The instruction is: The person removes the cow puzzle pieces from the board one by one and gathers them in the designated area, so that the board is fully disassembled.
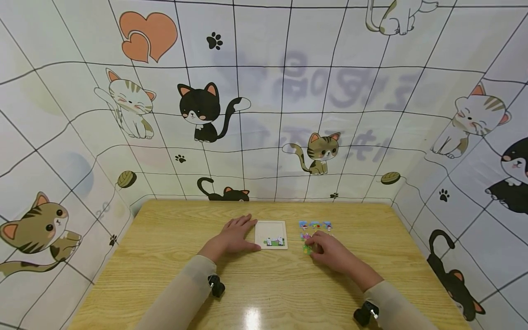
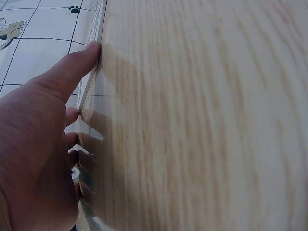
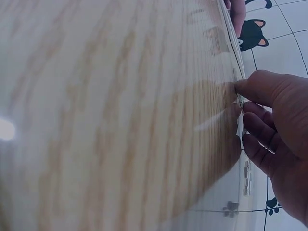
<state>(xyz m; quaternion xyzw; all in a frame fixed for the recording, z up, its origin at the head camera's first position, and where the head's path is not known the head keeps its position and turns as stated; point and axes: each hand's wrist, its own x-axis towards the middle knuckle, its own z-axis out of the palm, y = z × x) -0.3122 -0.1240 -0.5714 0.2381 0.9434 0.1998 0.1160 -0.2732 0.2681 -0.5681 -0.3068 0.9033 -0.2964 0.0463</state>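
Note:
A small square puzzle tray with a pale rim lies on the table; some picture puzzle pieces fill its lower right part. My left hand steadies the tray's left side, fingers extended toward the upper corner and thumb at the lower one. To the tray's right are several colourful loose puzzle pieces in rows. Over the lower rows, my right hand has its thumb and fingertips curled at a green puzzle piece, seemingly pinching it. That hand hides some of the pieces. In the right wrist view, its fingertips are down at table level.
The wooden table reaches back to a wall covering printed with cats and grid lines. Dark wrist devices sit on both sleeves. Light glares off the table's front.

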